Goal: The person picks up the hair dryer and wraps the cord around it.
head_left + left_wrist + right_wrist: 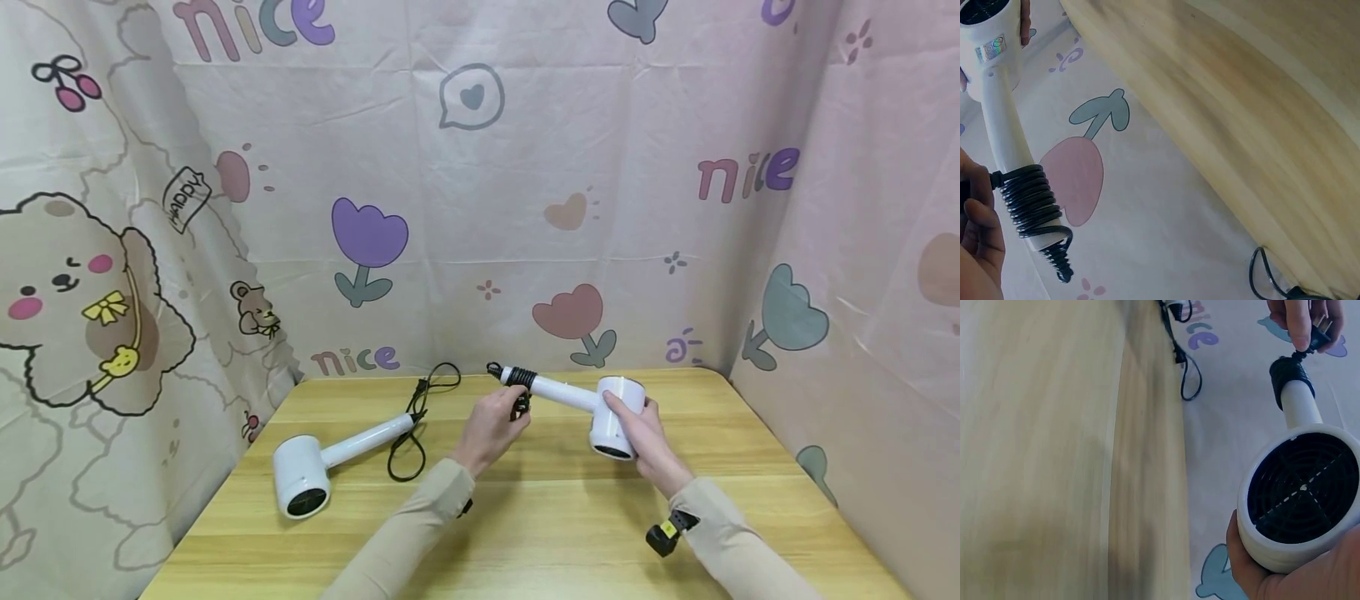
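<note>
A white hair dryer [570, 394] is held above the table, its handle pointing left. My right hand [651, 437] grips it round the head; in the right wrist view its dark round grille [1300, 487] faces the camera. Several turns of black cord [1032, 199] are wound tightly round the end of the handle. Beside that coil, my left hand [491, 427] pinches the cord's two-pin plug [1320, 339] between thumb and fingers. A second white hair dryer [302, 471] lies on the left side of the table, away from both hands.
The second dryer's black cord [405, 479] lies loosely looped by its handle end, reaching the back edge. The wooden table [555, 542] is enclosed by a printed cloth [450, 208] behind and at both sides.
</note>
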`<state>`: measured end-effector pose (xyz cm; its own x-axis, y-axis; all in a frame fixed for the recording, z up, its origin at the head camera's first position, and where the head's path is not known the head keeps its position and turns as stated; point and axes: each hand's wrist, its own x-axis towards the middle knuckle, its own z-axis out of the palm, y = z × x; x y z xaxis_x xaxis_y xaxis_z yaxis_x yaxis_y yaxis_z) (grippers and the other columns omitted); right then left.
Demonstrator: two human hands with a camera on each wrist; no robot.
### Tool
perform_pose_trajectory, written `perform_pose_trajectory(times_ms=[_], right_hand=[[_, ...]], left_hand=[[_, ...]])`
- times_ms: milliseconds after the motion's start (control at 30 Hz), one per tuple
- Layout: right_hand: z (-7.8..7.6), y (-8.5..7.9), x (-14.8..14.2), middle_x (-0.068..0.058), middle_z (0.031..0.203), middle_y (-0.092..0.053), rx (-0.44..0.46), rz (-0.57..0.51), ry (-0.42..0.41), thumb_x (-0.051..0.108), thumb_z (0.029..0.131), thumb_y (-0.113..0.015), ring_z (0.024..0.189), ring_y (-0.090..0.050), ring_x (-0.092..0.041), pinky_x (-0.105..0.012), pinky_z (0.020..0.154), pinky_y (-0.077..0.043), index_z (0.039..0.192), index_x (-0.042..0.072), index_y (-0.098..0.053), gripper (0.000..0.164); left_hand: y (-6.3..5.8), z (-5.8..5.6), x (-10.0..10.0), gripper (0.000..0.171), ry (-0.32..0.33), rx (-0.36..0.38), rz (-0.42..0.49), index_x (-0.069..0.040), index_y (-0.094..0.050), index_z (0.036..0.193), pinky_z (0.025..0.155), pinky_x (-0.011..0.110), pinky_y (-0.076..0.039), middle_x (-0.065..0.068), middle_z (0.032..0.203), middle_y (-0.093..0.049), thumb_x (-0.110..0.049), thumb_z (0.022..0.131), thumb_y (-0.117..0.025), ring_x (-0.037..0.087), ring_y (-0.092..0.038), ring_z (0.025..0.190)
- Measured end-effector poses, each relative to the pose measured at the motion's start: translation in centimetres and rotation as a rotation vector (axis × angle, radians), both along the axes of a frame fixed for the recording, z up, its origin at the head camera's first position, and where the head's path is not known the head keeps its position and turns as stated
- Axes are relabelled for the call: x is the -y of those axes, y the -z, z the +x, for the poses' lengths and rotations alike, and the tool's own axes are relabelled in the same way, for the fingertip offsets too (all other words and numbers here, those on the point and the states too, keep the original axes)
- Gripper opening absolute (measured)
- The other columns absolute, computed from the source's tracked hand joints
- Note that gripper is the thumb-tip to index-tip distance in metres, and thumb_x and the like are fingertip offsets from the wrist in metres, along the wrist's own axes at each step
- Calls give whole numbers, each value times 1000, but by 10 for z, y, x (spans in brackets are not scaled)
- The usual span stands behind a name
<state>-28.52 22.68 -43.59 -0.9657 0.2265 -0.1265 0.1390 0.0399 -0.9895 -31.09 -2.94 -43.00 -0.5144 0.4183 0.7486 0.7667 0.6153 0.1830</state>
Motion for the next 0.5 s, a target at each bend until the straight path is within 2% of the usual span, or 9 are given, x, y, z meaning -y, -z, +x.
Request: perform_pose_trajectory(times_ms=[100, 200, 333, 433, 500], right_hand=[[-1, 0, -1, -18, 133, -46, -31, 40, -11, 56, 90, -63, 90, -59, -11, -24, 78, -52, 150, 2, -15, 94], [-2, 1, -4, -18, 130, -49, -59, 84, -18, 52, 90, -65, 89, -61, -13, -27, 77, -54, 147, 0, -23, 88], [-3, 5, -10, -21, 131, -48, -68, 141, -32, 49, 88, -69, 91, -61, -17, -29, 76, -56, 147, -1, -23, 90], [-5, 7, -15, -23, 131, -49, -72, 162, -56, 48, 87, -70, 90, -62, -18, -31, 75, -57, 147, -1, -24, 90], [-7, 9, -19, -22, 129, -51, -74, 169, -72, 47, 87, -70, 88, -63, -17, -33, 74, -58, 146, 0, -26, 88]], left_hand=[[2, -1, -1, 40, -16, -3, -29, 2, -64, 113, 74, 21, -58, 14, 99, -72, -3, 77, -80, 20, -71, 83], [6, -4, -2, 38, -70, -36, -92, -2, -66, 112, 74, 24, -58, 9, 98, -73, -11, 78, -81, 16, -69, 82], [10, -11, -3, 34, -142, -81, -171, -9, -66, 107, 77, 28, -55, 2, 99, -71, -25, 80, -81, 15, -66, 87], [14, -15, -4, 33, -151, -68, -217, -10, -63, 103, 79, 28, -54, 0, 97, -69, -31, 83, -79, 15, -63, 90], [18, -17, -5, 32, -143, -36, -252, -11, -60, 101, 76, 25, -53, -1, 92, -67, -35, 86, -76, 13, -60, 85]])
